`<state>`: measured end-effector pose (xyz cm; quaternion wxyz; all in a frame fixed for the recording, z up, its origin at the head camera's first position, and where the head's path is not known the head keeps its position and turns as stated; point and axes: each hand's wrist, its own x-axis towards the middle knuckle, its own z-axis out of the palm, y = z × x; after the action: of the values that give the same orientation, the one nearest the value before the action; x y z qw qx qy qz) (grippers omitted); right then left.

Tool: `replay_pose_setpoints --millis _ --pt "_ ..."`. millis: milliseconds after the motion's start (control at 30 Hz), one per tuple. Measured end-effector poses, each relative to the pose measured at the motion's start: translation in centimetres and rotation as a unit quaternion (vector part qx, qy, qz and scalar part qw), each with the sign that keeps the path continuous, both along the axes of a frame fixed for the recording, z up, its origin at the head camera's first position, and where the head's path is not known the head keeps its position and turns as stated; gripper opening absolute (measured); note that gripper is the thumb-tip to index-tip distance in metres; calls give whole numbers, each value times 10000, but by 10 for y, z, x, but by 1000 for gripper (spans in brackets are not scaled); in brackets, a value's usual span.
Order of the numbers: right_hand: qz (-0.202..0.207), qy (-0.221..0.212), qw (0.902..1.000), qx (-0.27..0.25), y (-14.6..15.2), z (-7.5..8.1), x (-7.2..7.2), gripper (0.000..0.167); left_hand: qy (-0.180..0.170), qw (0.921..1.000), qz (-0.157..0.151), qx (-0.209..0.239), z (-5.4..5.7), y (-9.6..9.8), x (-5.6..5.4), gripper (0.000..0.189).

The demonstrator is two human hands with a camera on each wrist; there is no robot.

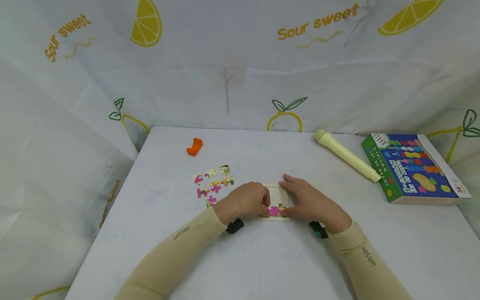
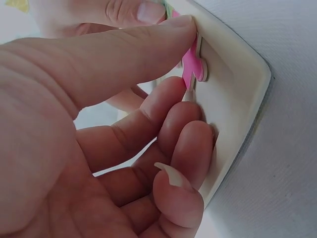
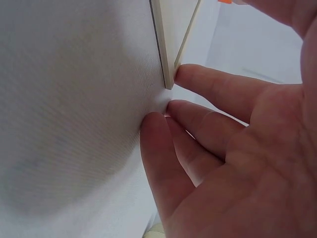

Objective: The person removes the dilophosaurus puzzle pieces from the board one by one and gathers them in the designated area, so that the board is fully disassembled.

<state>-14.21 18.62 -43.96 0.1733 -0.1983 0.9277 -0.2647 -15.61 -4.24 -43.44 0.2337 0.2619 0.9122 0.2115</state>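
Observation:
A shallow cream puzzle tray (image 1: 276,194) lies on the table between the two hands. Joined pink and green jigsaw pieces (image 1: 276,211) sit along its near edge. My left hand (image 1: 247,201) is over the tray's left side, pinching a pink jigsaw piece (image 2: 193,63) between thumb and index finger; its other fingers curl against the tray floor. My right hand (image 1: 310,202) rests at the tray's right edge with fingers spread. In the head view, its thumb is by the pieces at the lower right corner. The right wrist view shows its fingertips beside the tray's corner (image 3: 168,82).
Several loose jigsaw pieces (image 1: 215,188) lie left of the tray. Behind them is an orange curved block (image 1: 194,147). A pale yellow tube (image 1: 346,155) and a colourful game box (image 1: 416,168) stand at the back right. White printed cloth (image 1: 228,83) hangs behind the table.

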Motion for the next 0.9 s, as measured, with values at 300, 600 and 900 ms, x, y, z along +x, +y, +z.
replay_pose_setpoints --millis 300,600,900 --pt "-8 21 10000 -32 0 0 0 82 -60 9999 57 128 2 0 2 15" --pt "24 2 10000 -39 -4 1 0 85 -145 9994 174 244 2 -1 3 13" --pt "6 24 9999 123 -2 0 -1 84 40 9989 13 462 1 -1 1 18"
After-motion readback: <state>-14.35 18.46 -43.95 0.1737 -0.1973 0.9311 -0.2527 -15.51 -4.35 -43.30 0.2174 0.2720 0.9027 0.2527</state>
